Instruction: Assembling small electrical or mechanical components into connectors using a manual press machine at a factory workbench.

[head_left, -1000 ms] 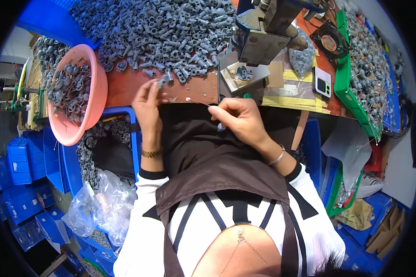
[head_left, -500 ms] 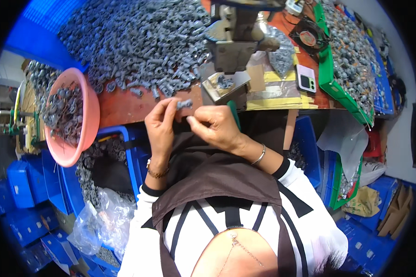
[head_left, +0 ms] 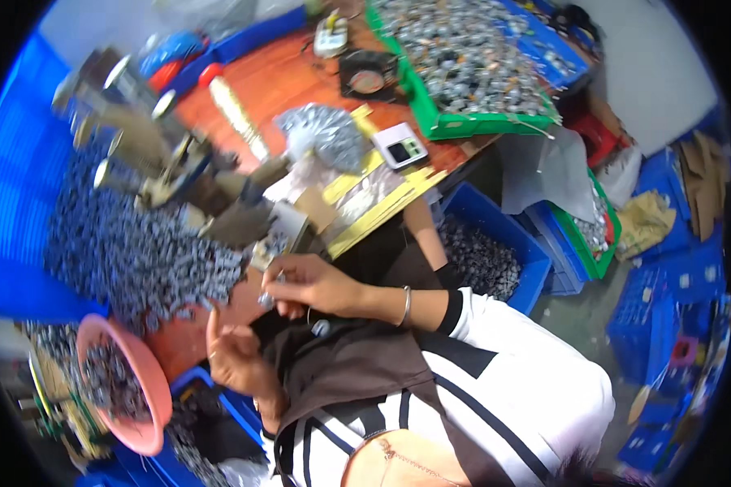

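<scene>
My right hand (head_left: 317,286) is closed, thumb and fingers pinched round a small grey plastic fitting (head_left: 266,300), right beside the metal fixture of the bench press (head_left: 183,174). Its exact shape is blurred. My left hand (head_left: 240,361) is at the table's front edge with the index finger stretched up and the other fingers loosely bent; nothing shows in it. A small pale ring-like piece (head_left: 321,327) shows against my brown apron below the right hand. Beyond the left hand spreads a large heap of grey fittings (head_left: 154,260) on the red tabletop.
A pink basin (head_left: 158,398) of dark parts stands at the left. Right of the press are a clear bag of parts (head_left: 323,136), a phone (head_left: 400,147) and a small fan (head_left: 369,76). A green tray (head_left: 463,126) of parts is at the back; a blue bin (head_left: 532,280) stands below the table.
My head view has turned, so the scene is tilted. My hands have moved apart; the left has let go of the grey fitting, and the right is now at the press fixture.
</scene>
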Motion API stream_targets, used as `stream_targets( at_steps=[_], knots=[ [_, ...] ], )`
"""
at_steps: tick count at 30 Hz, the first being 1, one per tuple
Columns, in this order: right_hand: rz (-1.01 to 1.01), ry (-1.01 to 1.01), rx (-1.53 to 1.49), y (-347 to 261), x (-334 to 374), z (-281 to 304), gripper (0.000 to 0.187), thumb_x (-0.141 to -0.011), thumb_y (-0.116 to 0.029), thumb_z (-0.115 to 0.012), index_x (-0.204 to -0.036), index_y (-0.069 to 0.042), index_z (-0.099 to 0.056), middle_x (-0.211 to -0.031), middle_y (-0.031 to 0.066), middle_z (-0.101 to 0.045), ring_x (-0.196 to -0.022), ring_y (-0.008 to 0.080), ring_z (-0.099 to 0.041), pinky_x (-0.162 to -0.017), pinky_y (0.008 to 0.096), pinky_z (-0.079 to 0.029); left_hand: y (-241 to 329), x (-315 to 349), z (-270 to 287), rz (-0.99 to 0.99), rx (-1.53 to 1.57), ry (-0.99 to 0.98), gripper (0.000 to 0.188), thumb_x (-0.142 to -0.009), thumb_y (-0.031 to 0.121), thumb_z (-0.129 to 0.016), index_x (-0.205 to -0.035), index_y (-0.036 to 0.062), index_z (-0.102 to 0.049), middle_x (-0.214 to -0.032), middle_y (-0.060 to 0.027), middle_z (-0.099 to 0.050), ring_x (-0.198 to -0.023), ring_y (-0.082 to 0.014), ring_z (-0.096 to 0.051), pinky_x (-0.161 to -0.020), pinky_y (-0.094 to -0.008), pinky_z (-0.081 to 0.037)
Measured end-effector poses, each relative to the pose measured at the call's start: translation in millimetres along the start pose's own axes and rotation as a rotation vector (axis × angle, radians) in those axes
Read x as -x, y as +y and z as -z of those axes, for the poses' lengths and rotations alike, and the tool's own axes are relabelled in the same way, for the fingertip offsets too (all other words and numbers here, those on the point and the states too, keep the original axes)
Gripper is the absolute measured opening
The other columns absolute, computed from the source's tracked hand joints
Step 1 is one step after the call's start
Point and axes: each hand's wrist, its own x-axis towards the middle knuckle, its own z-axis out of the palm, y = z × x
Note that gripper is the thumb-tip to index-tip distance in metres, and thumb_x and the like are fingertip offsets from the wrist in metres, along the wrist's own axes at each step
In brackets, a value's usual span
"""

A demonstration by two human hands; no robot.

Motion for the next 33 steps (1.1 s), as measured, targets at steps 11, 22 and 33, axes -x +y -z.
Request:
stream_targets(
  at_steps=[11,22,33],
  knots=[
    [0.294,-0.108,0.35,3.3,4.7,10.0,0.01,-0.092,-0.011,-0.056,-0.097,-0.003,-0.053,-0.088,0.005,-0.057,-0.076,0.0105,-0.058,-0.066,0.0261,-0.05,14.9,-1.1,-12.4,-0.286,-0.743,-0.52,0.029,-0.082,-0.004,-0.062,-0.111,-0.0027,-0.063,-0.105,-0.0153,-0.063,-0.091,-0.0262,-0.062,-0.083,-0.0322,-0.046],
    [0.418,0.232,0.624,9.3,-0.2,20.0,0.024,-0.085,-0.019,-0.065,-0.102,-0.003,-0.06,-0.07,0.0155,-0.064,-0.059,0.0251,-0.065,-0.055,0.0363,-0.05,-9.9,-7.2,-27.2,-0.106,-0.588,-0.405,0.015,-0.087,0.005,-0.065,-0.1,-0.002,-0.064,-0.087,-0.0036,-0.06,-0.069,-0.0087,-0.05,-0.061,-0.0216,-0.041],
    [0.454,0.367,1.206,17.1,-22.1,29.0,0.031,-0.081,-0.009,-0.066,-0.11,-0.002,-0.057,-0.07,0.0124,-0.064,-0.064,0.0305,-0.063,-0.057,0.0393,-0.047,-48.9,-44.7,-32.0,-0.115,-0.57,-0.307,0.016,-0.079,0.003,-0.072,-0.094,-0.0026,-0.068,-0.078,-0.0042,-0.059,-0.061,-0.0083,-0.047,-0.055,-0.0224,-0.038]
  ],
)
